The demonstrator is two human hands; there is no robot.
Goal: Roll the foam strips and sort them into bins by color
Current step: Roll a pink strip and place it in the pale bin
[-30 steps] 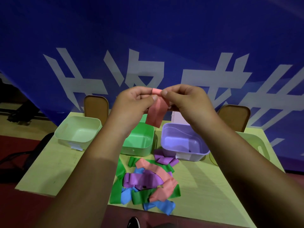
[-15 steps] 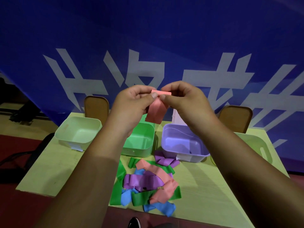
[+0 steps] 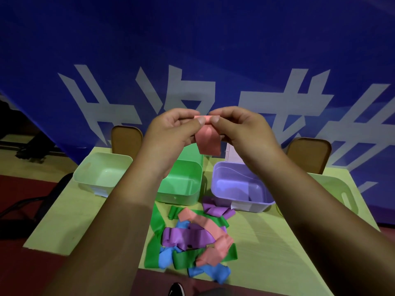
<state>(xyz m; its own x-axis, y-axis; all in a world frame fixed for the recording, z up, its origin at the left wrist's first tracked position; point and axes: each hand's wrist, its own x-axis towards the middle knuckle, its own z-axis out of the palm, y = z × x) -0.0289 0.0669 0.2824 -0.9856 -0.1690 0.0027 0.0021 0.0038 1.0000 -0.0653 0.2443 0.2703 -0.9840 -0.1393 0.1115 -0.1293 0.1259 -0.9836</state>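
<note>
grip: your left hand and right hand both pinch the top edge of the pink strip, thumbs in front, fingers curled behind.
strip: up in the air, above the green bin and purple bin. Top edge is turned over and the rest hangs loose, so I'd say the roll has barely begun.
done: no rolls I can make out in the pale green bin or the green one. There's a dark patch inside the purple bin; can't tell what it is.
left: pile of green, purple, blue and pink strips on the table, just in front of the bins. Nearly the whole job, by my read.
writing: the blue banner has big white characters, partly hidden, unreadable. White labels on two bin fronts are too small to read.
</note>
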